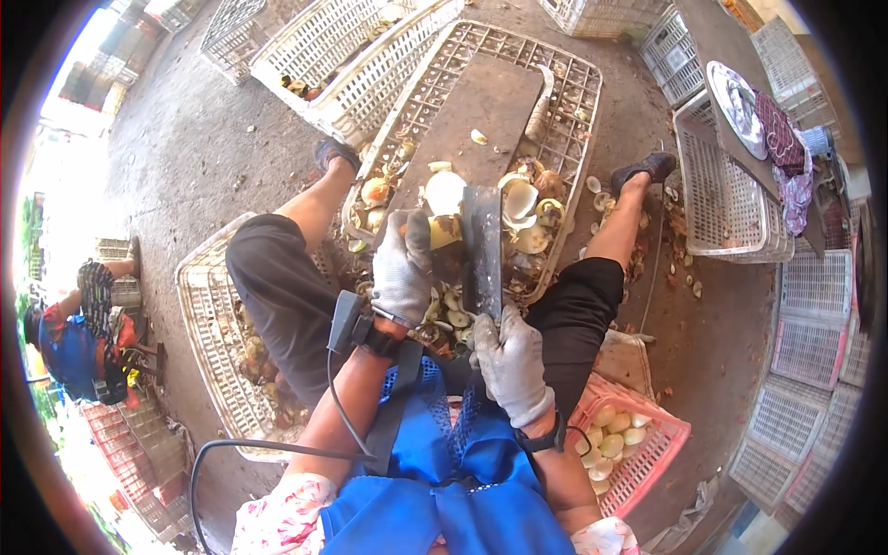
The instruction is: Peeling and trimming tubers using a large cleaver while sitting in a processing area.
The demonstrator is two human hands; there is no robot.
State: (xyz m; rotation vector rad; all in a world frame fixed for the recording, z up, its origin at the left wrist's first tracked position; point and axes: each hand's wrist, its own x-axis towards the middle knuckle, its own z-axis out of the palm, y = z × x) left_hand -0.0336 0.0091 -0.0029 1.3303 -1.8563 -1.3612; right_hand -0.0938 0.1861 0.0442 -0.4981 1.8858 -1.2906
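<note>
Cleaver (482, 250) | right hand (511, 363) grips | left hand (403, 268) holds fruit (445, 231)

Both hands, left (402, 268) and right (511, 363), wear grey knitted cloth gloves. The cleaver (482, 250) has a dull, matt metal blade. The board (481, 111) looks like rough, worn wood. The pink crate (638, 444) is latticed plastic; the floor (194, 148) is rough concrete.

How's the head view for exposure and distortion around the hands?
Head view: far left edge blown out by daylight; fisheye bends the white crates near the rim; centre evenly lit and fairly sharp, left hand and right hand on the cleaver read clearly.
</note>
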